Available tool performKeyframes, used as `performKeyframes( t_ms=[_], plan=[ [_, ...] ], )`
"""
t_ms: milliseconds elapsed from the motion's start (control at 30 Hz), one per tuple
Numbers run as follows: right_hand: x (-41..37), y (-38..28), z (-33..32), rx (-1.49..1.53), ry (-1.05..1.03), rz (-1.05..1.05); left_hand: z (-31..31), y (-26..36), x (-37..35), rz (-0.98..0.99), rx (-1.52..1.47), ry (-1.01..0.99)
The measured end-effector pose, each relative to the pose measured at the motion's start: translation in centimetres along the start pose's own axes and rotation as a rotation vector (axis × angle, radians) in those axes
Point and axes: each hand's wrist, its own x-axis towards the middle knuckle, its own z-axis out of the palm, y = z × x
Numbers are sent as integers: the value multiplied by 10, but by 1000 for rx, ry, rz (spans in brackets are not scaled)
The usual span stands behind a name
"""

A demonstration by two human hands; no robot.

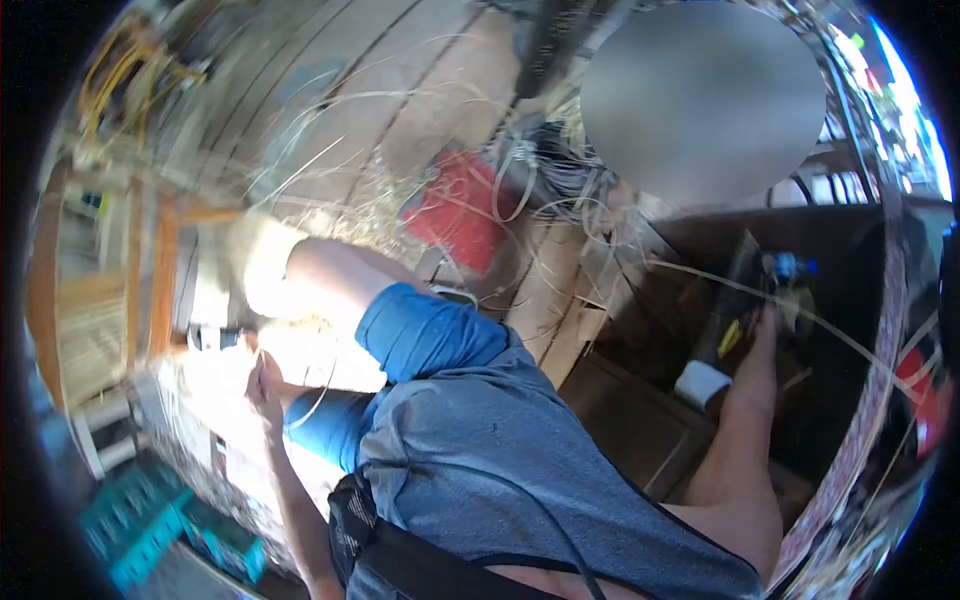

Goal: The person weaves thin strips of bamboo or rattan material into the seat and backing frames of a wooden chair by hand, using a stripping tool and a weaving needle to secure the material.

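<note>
My left hand (265, 385) is at the left over a brightly lit patch of floor, its fingers closed round the end of a thin pale strip (322, 405). My right hand (768, 325) reaches into a dark open box (850, 260) at the right, beside a yellow-handled tool (730, 338) and a bottle-like item with a blue part (788, 265). What its fingers do is too blurred to make out. Near my right wrist lies a white roll-like object (702, 383).
A red object (462, 212) lies on the plank floor (350, 60) among loose strips. At the left stand a wooden frame (165, 270) and teal crates (140, 515). My legs in blue shorts (430, 335) stretch across the middle.
</note>
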Motion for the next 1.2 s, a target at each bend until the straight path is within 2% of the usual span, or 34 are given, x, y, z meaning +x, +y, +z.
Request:
performKeyframes(
  t_ms=[33, 67, 100, 133, 167, 200, 233, 267, 300, 333, 400, 433, 467, 500, 533, 633, 700, 767, 833, 867, 900, 933, 967, 1000, 1033, 1100, 1133, 1167, 1200],
  plan=[
    [4, 4, -2, -170, 18, -20, -12, 34, 2, 55, 73, 11],
    [8, 8, -3, -339, 40, -37, -20, 42, 5, -7, 130, 33],
    [26, 17, -10, -546, 72, -89, -36, 80, 11, -47, 232, -11],
    [53, 33, -17, -833, 125, -203, -44, 80, 15, -85, 285, 5],
    [78, 45, -20, -1113, 180, -331, -53, 82, 19, -125, -9, 9],
    [118, 66, -24, -1339, 240, -479, -60, 81, 26, -18, 0, 76],
    [86, 52, -22, -1378, 284, -419, -72, 88, 31, -67, -51, 81],
    [61, 40, -15, -1354, 284, -387, -81, 118, 32, -207, -193, 113],
    [47, 33, -12, -1354, 270, -378, -91, 138, 34, -236, -287, 125],
    [35, 26, -12, -1365, 263, -382, -102, 151, 36, -243, -374, 121],
    [8, 14, -5, -1387, 209, -404, -118, 184, 43, -275, -319, 161],
    [-10, 8, -6, -1416, 179, -407, -123, 192, 47, -131, -257, 152],
    [-29, 0, -5, -1447, 120, -408, -130, 195, 50, -137, -168, 112],
    [-52, -9, -2, -1484, 35, -403, -135, 198, 55, 40, -145, 89],
    [-77, -19, -1, -1532, -73, -378, -136, 205, 58, 37, -215, 71],
    [-177, -62, 21, -1663, -594, -204, -144, 216, 58, 70, -210, -8],
    [-257, -88, 52, -1627, -983, -104, -139, 207, 59, 240, -302, -53],
    [-342, -106, 99, -1420, -1244, -203, -137, 210, 53, 290, -259, -130],
    [-440, -111, 155, -1076, -1380, -464, -133, 215, 45, 359, -313, -151],
    [-487, -107, 182, -843, -1451, -699, -137, 221, 42, 395, -225, -154],
    [-558, -118, 198, -853, -1402, -910, -140, 228, 38, 429, -136, -166],
    [-607, -119, 211, -595, -1505, -984, -138, 231, 35, 417, -135, -152],
    [-641, -127, 227, -475, -1655, -1070, -136, 234, 32, 423, -88, -124],
    [-697, -131, 225, -268, -1686, -1036, -135, 238, 31, 426, -36, -95],
    [-738, -131, 222, 32, -1871, -1106, -135, 242, 29, 403, -28, -76],
    [-805, -141, 208, 116, -2003, -1202, -137, 249, 21, 515, -19, -74],
    [-827, -147, 206, 146, -2063, -1225, -142, 252, 14, 514, 0, 6],
    [-842, -151, 210, 57, -2130, -1335, -156, 252, 7, 477, 23, 21],
    [-855, -152, 211, -34, -2192, -1445, -175, 250, 1, 443, 16, -64]
  ],
)
